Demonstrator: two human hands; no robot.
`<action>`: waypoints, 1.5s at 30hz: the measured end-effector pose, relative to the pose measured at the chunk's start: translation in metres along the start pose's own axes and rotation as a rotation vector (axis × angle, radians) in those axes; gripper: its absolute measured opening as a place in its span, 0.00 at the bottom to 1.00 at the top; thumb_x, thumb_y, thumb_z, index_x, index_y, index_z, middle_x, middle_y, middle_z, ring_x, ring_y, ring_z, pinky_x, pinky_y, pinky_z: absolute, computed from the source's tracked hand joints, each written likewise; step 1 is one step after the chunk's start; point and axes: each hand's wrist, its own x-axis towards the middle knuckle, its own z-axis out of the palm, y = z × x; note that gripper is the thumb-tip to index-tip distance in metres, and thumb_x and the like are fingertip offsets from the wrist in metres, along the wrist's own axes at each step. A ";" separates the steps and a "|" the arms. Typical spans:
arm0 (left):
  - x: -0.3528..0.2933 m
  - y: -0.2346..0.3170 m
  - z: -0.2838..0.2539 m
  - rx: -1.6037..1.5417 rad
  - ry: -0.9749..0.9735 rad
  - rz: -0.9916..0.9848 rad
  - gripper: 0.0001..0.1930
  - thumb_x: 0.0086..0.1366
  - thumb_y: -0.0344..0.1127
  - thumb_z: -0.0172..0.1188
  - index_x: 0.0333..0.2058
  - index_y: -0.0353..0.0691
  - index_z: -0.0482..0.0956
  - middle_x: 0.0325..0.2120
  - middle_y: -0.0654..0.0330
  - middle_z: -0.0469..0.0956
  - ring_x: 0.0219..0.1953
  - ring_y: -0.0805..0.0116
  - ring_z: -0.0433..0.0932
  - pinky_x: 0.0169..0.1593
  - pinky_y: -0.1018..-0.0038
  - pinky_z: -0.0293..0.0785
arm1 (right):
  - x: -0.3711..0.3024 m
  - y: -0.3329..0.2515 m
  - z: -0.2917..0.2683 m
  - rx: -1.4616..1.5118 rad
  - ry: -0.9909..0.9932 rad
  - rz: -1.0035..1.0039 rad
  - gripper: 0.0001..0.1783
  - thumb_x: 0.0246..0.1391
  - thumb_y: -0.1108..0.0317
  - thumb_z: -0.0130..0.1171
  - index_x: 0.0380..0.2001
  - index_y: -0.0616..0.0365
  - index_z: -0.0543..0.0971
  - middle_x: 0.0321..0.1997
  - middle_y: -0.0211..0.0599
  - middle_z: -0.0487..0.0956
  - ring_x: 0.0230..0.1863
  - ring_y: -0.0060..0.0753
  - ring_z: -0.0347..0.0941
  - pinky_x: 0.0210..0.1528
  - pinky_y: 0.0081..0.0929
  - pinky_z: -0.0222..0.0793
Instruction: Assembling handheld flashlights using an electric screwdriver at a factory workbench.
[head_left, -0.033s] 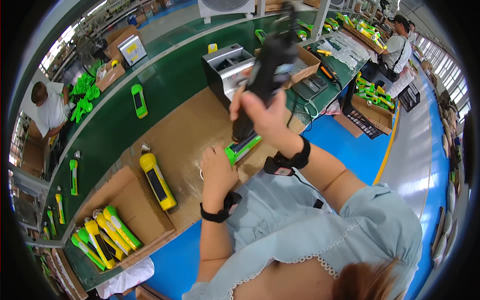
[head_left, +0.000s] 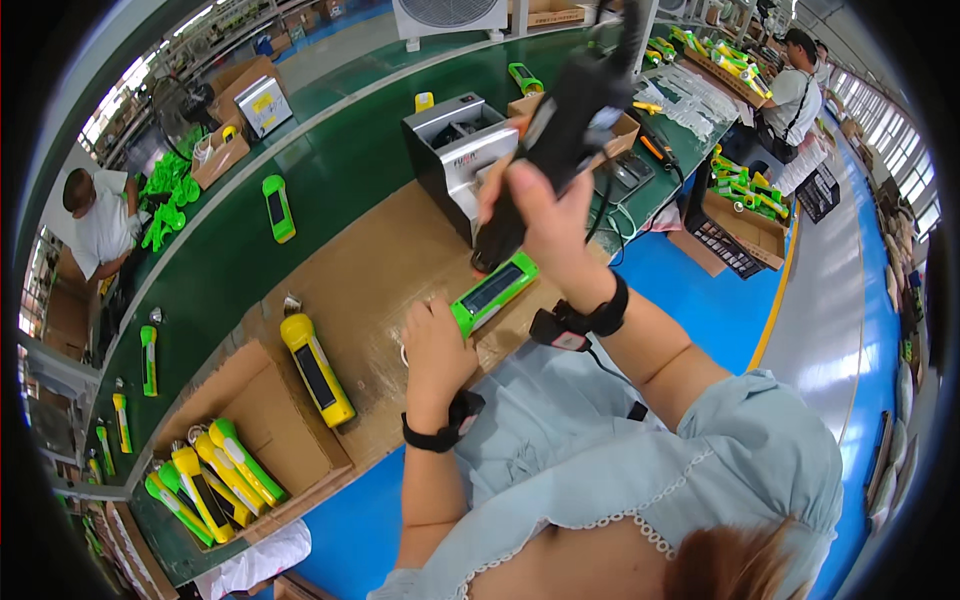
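While left hand (head_left: 437,345) holds green device (head_left: 495,291) | right hand (head_left: 540,210) grips black tool (head_left: 562,128) | tool shifted right, device more uncovered

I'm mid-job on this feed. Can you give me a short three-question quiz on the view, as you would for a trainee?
1. Which hand grips the long black handheld tool?
2. True or false: the slim green plastic device with a dark panel lies inside the open brown cardboard box.
3. What colour is the casing of the loose, elongated device lying between that box and the left hand?
a) white
b) yellow
c) red

Key:
1. The right hand.
2. False; it is outside the box, with the left hand holding one end.
3. b
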 end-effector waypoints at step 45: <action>-0.005 -0.002 0.009 -0.134 0.164 0.042 0.24 0.42 0.22 0.57 0.43 0.31 0.66 0.38 0.45 0.68 0.43 0.45 0.67 0.45 0.58 0.62 | -0.028 0.051 0.025 -0.131 -0.224 0.243 0.28 0.44 0.77 0.63 0.48 0.59 0.62 0.26 0.30 0.71 0.21 0.20 0.70 0.22 0.20 0.67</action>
